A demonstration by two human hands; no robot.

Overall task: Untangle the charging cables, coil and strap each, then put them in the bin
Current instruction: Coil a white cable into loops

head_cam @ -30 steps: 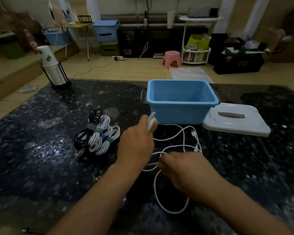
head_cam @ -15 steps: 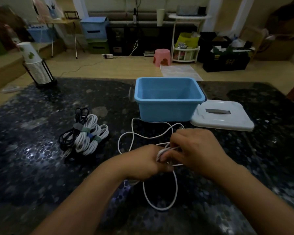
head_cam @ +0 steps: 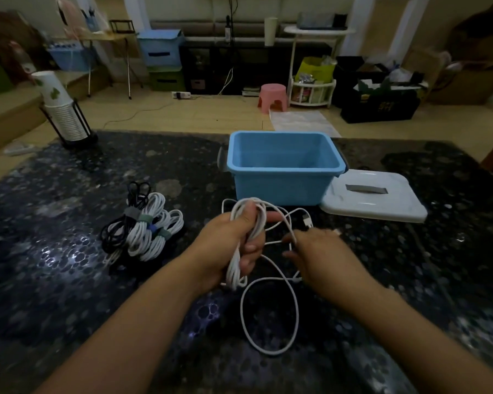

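White cable [head_cam: 258, 223] coiled in left hand [head_cam: 230, 245].

Two bare forearms reach in from the bottom edge, no sleeves, watches or rings visible on the left hand [head_cam: 228, 245] or right hand [head_cam: 323, 255].

White cable [head_cam: 246, 240] coiled in left hand [head_cam: 225, 248], right hand [head_cam: 322, 257] on loose strand (blue bin [head_cam: 282, 177] behind).
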